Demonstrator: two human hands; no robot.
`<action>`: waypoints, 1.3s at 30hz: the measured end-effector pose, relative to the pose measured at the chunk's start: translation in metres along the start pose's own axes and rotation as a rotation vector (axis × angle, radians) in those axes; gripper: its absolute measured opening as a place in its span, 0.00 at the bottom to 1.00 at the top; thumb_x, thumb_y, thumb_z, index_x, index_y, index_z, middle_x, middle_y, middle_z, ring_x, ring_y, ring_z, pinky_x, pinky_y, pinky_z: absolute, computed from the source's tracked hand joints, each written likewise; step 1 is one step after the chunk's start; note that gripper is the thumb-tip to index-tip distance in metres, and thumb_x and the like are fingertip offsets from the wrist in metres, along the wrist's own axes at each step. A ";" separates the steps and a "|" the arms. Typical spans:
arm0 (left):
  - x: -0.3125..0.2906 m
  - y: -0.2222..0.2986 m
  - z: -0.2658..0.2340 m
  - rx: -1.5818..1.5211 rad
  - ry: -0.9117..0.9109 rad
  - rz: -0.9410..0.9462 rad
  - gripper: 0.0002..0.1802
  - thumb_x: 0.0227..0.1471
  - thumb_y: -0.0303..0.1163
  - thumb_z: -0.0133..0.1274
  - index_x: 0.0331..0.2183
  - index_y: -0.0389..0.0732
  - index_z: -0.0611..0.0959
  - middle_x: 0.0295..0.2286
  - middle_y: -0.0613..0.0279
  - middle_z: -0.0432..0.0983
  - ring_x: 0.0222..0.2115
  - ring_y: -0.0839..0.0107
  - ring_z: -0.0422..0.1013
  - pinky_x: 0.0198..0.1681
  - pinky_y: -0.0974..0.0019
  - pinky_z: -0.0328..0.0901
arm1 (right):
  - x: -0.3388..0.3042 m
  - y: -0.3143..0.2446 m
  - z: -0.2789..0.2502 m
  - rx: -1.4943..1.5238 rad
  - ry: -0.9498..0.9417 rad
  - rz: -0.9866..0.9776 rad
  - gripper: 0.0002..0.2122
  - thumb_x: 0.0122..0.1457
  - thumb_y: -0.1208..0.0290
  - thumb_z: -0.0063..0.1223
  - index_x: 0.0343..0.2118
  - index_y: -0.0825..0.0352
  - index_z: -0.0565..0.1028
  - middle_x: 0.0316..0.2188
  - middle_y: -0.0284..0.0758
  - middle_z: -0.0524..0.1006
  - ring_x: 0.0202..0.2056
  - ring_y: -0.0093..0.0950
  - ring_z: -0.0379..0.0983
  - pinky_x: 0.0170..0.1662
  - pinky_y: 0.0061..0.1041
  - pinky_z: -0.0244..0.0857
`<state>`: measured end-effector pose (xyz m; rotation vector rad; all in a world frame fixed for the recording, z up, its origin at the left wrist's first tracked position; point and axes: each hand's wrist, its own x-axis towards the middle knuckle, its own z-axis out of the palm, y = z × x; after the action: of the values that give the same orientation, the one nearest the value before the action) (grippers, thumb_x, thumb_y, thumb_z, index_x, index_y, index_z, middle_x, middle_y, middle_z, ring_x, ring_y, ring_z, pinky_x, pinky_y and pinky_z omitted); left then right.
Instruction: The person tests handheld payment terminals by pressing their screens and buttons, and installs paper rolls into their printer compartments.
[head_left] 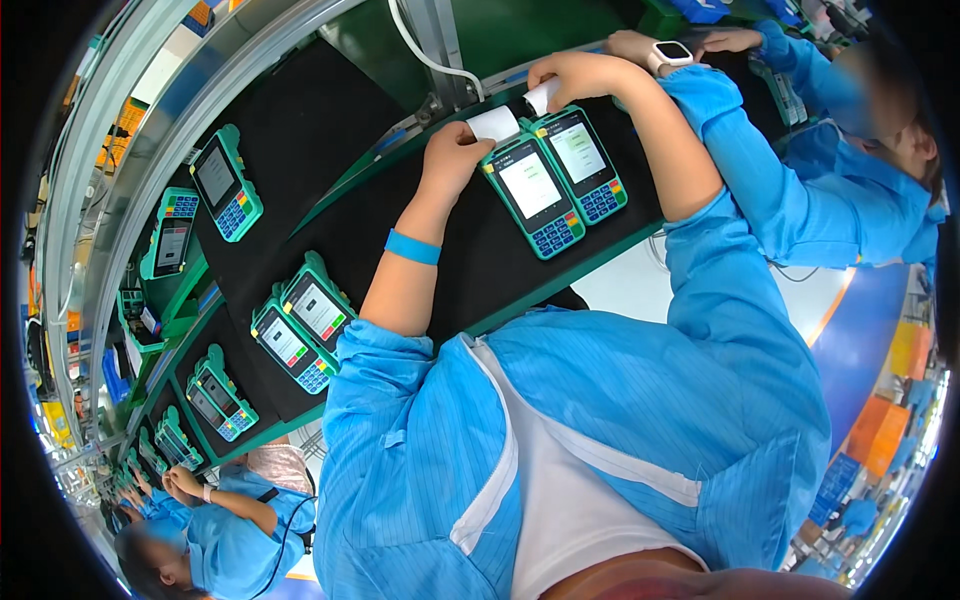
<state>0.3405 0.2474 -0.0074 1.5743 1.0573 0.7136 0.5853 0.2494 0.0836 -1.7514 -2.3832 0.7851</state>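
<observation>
On the black counter (460,270), in front of the wearer: two green-cased payment terminals, the left terminal (530,190) and the right terminal (578,155), lie close side by side, face up, screens lit, with white paper at the head of each.
Left arm: the forearm slants up and inward from the elbow, a blue wristband (412,248) around it.
Left hand (455,155): fingers curled, thumb and fingertips drawn together in a pinch on the left paper strip (494,124).
Right arm: bent at the elbow, forearm reaching forward and leftward, wrist flexed.
Right hand (572,80): arched over the top of its terminal, thumb and fingers brought together on the right paper strip (541,97), which they partly cover.
Paper strips: two, one per hand.
Terminals farther left: a near pair (284,342), a single terminal (226,185), another single one (175,235) beside it, and a smaller pair (222,395); those beyond are too small to count.
Co-workers: two show plainly, one at the right (850,210) wearing a pale smartwatch (672,53), one at lower left (240,530).
</observation>
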 end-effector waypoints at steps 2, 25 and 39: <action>-0.001 0.004 -0.001 -0.068 -0.015 -0.015 0.08 0.43 0.27 0.58 0.23 0.36 0.75 0.23 0.65 0.73 0.25 0.78 0.66 0.29 0.73 0.59 | 0.008 -0.007 0.000 -0.014 -0.024 0.018 0.19 0.39 0.74 0.63 0.38 0.65 0.74 0.33 0.36 0.77 0.36 0.29 0.73 0.39 0.26 0.65; 0.001 -0.006 -0.007 0.006 -0.009 -0.006 0.12 0.38 0.30 0.61 0.24 0.32 0.77 0.23 0.58 0.73 0.24 0.72 0.68 0.28 0.68 0.62 | 0.027 -0.013 0.003 -0.015 -0.226 0.126 0.17 0.37 0.73 0.61 0.35 0.67 0.76 0.30 0.36 0.77 0.32 0.27 0.73 0.36 0.24 0.63; -0.006 -0.002 -0.011 0.026 -0.029 0.013 0.13 0.41 0.34 0.59 0.20 0.33 0.77 0.17 0.65 0.68 0.21 0.77 0.62 0.24 0.70 0.56 | 0.018 -0.005 0.012 0.171 -0.089 0.201 0.15 0.44 0.70 0.58 0.37 0.66 0.76 0.30 0.33 0.76 0.32 0.24 0.71 0.35 0.24 0.66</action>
<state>0.3276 0.2471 -0.0064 1.6109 1.0397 0.6862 0.5709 0.2601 0.0711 -1.9421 -2.1386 1.0794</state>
